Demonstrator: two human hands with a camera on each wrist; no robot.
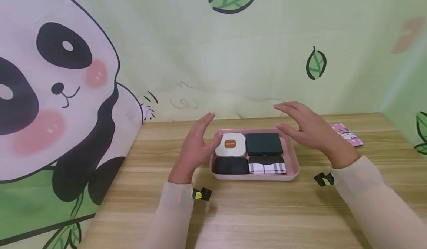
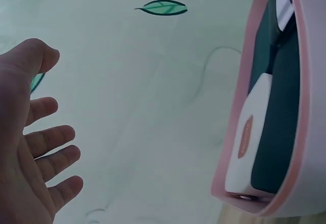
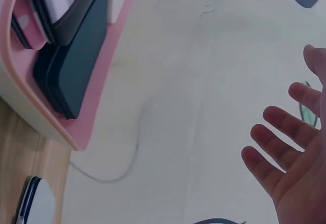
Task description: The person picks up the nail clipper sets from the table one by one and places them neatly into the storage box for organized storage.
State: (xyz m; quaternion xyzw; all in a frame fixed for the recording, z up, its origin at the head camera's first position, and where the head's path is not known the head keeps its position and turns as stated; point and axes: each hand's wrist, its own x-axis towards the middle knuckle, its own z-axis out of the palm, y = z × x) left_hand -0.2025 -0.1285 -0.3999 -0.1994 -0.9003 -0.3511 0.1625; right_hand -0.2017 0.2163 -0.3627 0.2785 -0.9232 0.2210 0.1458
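A shallow pink tray (image 1: 294,167) stands on the table with several flat cases in it. At its back left lies a white square case (image 1: 230,150) with a brown label, and beside it a dark green case (image 1: 264,144). The front row has a black case (image 1: 231,165) and a plaid case (image 1: 267,166) with a dark top. My left hand (image 1: 198,143) is raised by the tray's left side, fingers extended, holding nothing. On the other side my right hand (image 1: 308,128) hovers near the back right corner, its spread fingers (image 3: 285,158) likewise holding nothing.
A pink patterned case (image 1: 347,135) lies on the wooden table (image 1: 253,212), to the right of the tray. Behind the table hangs a pale green backdrop (image 1: 260,56) with leaves and a large panda printed on it.
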